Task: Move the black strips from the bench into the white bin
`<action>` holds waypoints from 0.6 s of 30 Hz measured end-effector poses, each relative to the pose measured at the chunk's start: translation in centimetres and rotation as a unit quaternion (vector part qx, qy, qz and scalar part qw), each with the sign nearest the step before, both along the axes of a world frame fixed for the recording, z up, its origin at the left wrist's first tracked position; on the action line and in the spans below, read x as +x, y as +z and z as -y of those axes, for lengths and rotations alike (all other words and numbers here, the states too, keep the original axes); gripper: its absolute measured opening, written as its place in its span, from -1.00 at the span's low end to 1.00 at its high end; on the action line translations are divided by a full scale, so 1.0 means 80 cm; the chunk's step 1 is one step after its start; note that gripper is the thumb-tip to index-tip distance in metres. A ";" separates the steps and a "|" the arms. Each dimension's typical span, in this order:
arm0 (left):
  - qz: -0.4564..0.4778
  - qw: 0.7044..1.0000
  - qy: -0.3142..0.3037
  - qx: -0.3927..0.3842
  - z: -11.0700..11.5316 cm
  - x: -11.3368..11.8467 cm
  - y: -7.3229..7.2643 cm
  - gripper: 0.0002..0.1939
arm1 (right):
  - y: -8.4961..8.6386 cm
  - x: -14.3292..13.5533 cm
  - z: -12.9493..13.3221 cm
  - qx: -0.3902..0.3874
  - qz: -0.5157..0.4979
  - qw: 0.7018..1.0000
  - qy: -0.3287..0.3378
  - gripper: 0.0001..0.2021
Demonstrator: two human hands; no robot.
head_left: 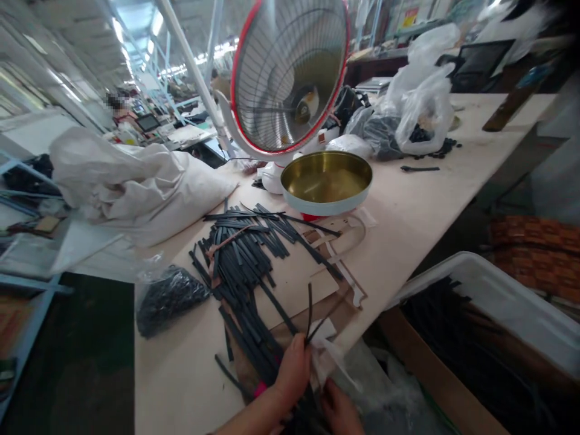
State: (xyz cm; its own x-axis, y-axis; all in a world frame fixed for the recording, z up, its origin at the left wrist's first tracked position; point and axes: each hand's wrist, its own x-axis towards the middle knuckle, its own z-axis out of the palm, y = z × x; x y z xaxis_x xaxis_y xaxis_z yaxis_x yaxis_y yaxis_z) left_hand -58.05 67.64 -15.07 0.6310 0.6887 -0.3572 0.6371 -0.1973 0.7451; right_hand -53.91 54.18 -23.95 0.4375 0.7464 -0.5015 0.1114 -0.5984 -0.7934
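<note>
Black flat strips (240,260), the main material, lie in a fanned, overlapping heap on the near part of the bench (176,374), running down to the worker's hands; too many to count. Left hand (292,371): forearm enters from the bottom edge, thumb uppermost, digits closed on strip ends; two thin lengths project beyond the thumb, one near upright, one slanting right. Right hand (339,408): low, just beside the left, fingers curled, partly cut off by the frame; cannot tell what it grips. Counts around the heap: one clear plastic bag (172,299) of black pieces, left; one shallow round tin (326,181), smooth gold-coloured inside, pale outside; one dish heater (290,78), red-rimmed with wire guard, behind the tin; one creased off-white cloth sack (145,187), rear left. Right of the bench: one white plastic bin (471,266), rounded rim, dark strip-like material inside.
</note>
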 end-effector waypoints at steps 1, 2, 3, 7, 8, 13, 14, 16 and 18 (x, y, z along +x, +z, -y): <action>0.003 1.000 0.017 -0.005 -0.014 -0.008 0.005 -0.72 | 0.003 -0.003 0.003 -0.009 -0.003 1.000 0.001 -0.61; 0.006 1.000 0.029 -0.008 -0.029 -0.019 0.012 -0.71 | 0.006 -0.005 0.008 -0.016 -0.002 1.000 -0.013 -0.61; 0.006 0.999 0.045 -0.009 -0.047 -0.032 0.020 -0.69 | 0.009 -0.005 0.016 -0.024 0.010 0.999 -0.041 -0.59; -0.033 0.992 0.121 0.009 -0.126 -0.116 0.043 -0.67 | 0.023 0.000 0.049 -0.057 0.076 0.981 -0.168 -0.56; -0.049 0.989 0.136 0.016 -0.143 -0.140 0.043 -0.68 | 0.024 0.001 0.055 -0.070 0.082 0.978 -0.177 -0.57; -0.115 0.977 0.176 0.037 -0.160 -0.212 0.015 -0.70 | -0.006 0.011 0.056 -0.132 0.098 0.981 -0.107 -0.62; -0.120 0.977 0.172 0.038 -0.156 -0.213 0.009 -0.67 | -0.018 0.014 0.055 -0.139 0.100 0.981 -0.093 -0.64; -0.130 0.979 0.154 0.043 -0.147 -0.208 0.000 -0.59 | -0.046 0.020 0.054 -0.148 0.098 0.982 -0.068 -0.64; -0.149 0.978 0.136 0.055 -0.144 -0.198 -0.006 -0.56 | -0.073 0.023 0.055 -0.144 0.092 0.985 -0.038 -0.61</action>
